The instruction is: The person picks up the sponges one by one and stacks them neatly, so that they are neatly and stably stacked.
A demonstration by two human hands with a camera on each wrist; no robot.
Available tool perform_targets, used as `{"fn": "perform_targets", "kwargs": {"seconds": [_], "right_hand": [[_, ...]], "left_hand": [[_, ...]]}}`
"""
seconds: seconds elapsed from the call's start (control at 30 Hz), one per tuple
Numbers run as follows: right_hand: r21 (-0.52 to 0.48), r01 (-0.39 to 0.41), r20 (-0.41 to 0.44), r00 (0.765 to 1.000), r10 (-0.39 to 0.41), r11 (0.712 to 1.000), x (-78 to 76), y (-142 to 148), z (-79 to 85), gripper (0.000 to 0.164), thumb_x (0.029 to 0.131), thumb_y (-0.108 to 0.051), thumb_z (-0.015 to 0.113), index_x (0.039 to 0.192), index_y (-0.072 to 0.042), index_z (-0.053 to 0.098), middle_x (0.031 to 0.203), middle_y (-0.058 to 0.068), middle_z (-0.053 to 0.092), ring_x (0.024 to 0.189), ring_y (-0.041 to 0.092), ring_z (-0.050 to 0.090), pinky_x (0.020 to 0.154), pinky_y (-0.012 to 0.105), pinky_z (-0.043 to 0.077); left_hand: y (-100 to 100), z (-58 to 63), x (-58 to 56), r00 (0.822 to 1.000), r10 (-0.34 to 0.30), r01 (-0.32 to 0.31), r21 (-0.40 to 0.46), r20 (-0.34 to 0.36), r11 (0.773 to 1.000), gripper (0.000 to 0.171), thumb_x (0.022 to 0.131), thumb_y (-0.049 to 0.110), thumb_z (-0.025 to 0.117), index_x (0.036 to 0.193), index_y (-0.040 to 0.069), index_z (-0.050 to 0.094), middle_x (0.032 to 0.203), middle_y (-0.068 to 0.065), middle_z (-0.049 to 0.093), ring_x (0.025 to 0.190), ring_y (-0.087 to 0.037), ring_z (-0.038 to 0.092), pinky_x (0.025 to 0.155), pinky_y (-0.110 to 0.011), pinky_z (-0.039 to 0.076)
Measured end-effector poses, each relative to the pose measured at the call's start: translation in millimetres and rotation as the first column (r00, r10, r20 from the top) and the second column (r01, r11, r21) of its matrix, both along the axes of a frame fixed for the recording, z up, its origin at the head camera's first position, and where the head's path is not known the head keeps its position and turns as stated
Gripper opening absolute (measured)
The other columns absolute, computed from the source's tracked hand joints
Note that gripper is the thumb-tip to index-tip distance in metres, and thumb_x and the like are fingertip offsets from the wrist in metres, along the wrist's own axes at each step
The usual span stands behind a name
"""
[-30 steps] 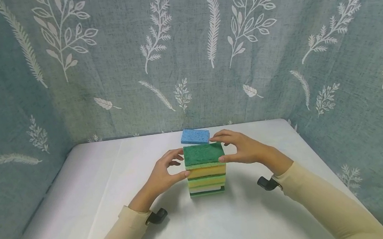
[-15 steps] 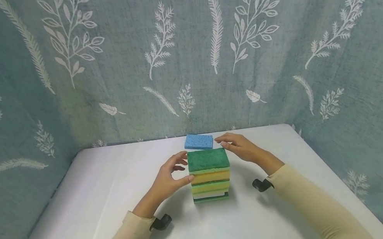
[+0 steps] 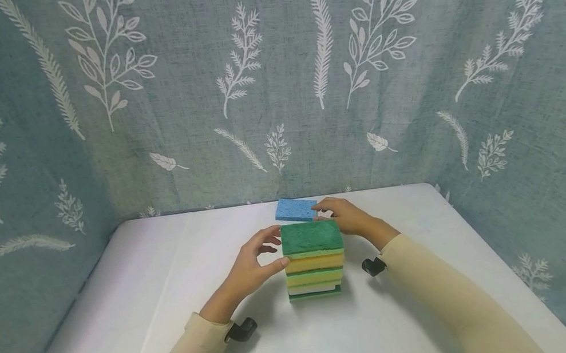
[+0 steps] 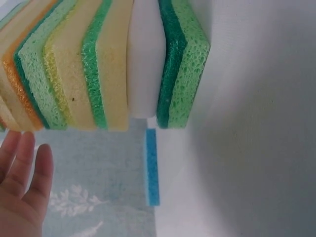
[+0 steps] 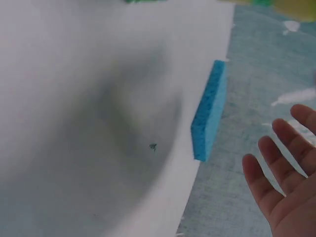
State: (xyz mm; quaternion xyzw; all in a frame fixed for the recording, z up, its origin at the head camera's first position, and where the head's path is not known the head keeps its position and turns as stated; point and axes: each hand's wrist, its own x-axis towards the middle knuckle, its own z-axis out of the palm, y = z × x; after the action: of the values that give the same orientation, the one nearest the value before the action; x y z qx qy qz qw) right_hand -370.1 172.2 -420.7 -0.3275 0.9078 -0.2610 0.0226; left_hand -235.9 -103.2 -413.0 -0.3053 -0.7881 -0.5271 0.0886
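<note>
A stack of several sponges (image 3: 314, 262) stands on the white table, a green scouring face on top. Yellow, orange and green layers show in its side, with a white block (image 4: 145, 59) near the bottom. My left hand (image 3: 253, 265) curves loosely at the stack's left side, thumb at its front left edge; the left wrist view shows its fingers extended beside the upper layers. Behind the stack a blue sponge (image 3: 294, 210) lies flat. My right hand (image 3: 345, 216) hovers by that sponge's right end, partly behind the stack; in the right wrist view its fingers (image 5: 271, 158) are spread and hold nothing.
The white table (image 3: 209, 265) ends just beyond the blue sponge. A grey-green curtain (image 3: 176, 95) with white leaf patterns encloses the back and sides. A small green crumb (image 5: 153, 146) lies on the table in the right wrist view.
My right hand has left the stack's top right edge, drawn back, then moved left behind it toward the blue sponge. My left hand stays at the stack. The head view has shifted slightly.
</note>
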Motion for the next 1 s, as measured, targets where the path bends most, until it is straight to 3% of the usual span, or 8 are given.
{"fn": "perform_targets", "kwargs": {"seconds": [0.1, 0.23, 0.4, 0.63, 0.87, 1.0], "right_hand": [[0.103, 0.004, -0.04, 0.999, 0.0, 0.995, -8.7, -6.1, 0.6, 0.043, 0.097, -0.015, 0.061, 0.139, -0.007, 0.053, 0.138, 0.012, 0.051, 0.126, 0.032, 0.047, 0.102, 0.049, 0.042], [0.201, 0.04, -0.074, 0.997, -0.025, 0.979, -21.4, -14.5, 1.8, 0.057, 0.094, -0.043, 0.063, 0.138, -0.007, 0.055, 0.142, 0.014, 0.048, 0.133, 0.033, 0.041, 0.108, 0.051, 0.034], [0.273, 0.076, -0.039, 0.997, -0.068, 0.959, -35.3, -23.0, -1.0, 0.061, 0.091, -0.044, 0.065, 0.14, -0.009, 0.053, 0.144, 0.013, 0.045, 0.133, 0.031, 0.041, 0.108, 0.05, 0.034], [0.296, 0.077, -0.015, 0.997, -0.076, 0.952, -51.6, -31.2, -9.3, 0.06, 0.091, -0.038, 0.069, 0.141, -0.01, 0.052, 0.146, 0.014, 0.041, 0.133, 0.032, 0.039, 0.105, 0.048, 0.037], [0.355, 0.068, -0.044, 0.997, -0.057, 0.932, -65.0, -35.5, -18.5, 0.062, 0.09, -0.035, 0.071, 0.142, -0.01, 0.05, 0.147, 0.018, 0.037, 0.133, 0.035, 0.038, 0.105, 0.048, 0.038], [0.403, 0.052, -0.051, 0.998, -0.034, 0.914, -73.5, -36.0, -27.6, 0.061, 0.09, -0.034, 0.07, 0.142, -0.008, 0.049, 0.148, 0.022, 0.035, 0.134, 0.038, 0.037, 0.105, 0.049, 0.038]], "left_hand": [[0.0, 0.3, -0.3, 1.0, 0.004, -0.004, -0.003, -0.001, 1.0, 0.063, 0.086, 0.01, 0.074, 0.14, -0.001, 0.045, 0.122, -0.018, 0.054, 0.11, -0.043, 0.053, 0.092, -0.06, 0.045], [-1.8, 0.7, -0.4, 1.0, 0.011, -0.011, -0.008, -0.003, 1.0, 0.062, 0.085, 0.01, 0.074, 0.139, -0.002, 0.046, 0.122, -0.017, 0.055, 0.11, -0.041, 0.054, 0.092, -0.059, 0.046], [-4.3, 1.0, -0.4, 1.0, 0.008, -0.008, -0.003, -0.005, 1.0, 0.062, 0.085, 0.009, 0.075, 0.139, -0.002, 0.046, 0.123, -0.017, 0.055, 0.111, -0.043, 0.053, 0.092, -0.059, 0.046], [-11.7, -27.9, -24.0, 0.999, 0.035, -0.036, -0.013, -0.021, 0.999, 0.069, 0.084, 0.023, 0.078, 0.144, 0.018, 0.045, 0.127, -0.003, 0.055, 0.114, -0.026, 0.054, 0.093, -0.051, 0.047], [-9.7, -23.6, -22.3, 0.999, 0.024, -0.025, -0.023, -0.028, 0.999, 0.072, 0.083, 0.011, 0.077, 0.146, 0.01, 0.042, 0.132, -0.012, 0.053, 0.119, -0.034, 0.05, 0.096, -0.055, 0.044], [-6.0, -10.2, -11.7, 1.0, 0.021, -0.021, -0.027, -0.024, 0.999, 0.068, 0.084, 0.009, 0.075, 0.144, 0.004, 0.042, 0.131, -0.015, 0.053, 0.119, -0.039, 0.049, 0.095, -0.055, 0.045]]}}
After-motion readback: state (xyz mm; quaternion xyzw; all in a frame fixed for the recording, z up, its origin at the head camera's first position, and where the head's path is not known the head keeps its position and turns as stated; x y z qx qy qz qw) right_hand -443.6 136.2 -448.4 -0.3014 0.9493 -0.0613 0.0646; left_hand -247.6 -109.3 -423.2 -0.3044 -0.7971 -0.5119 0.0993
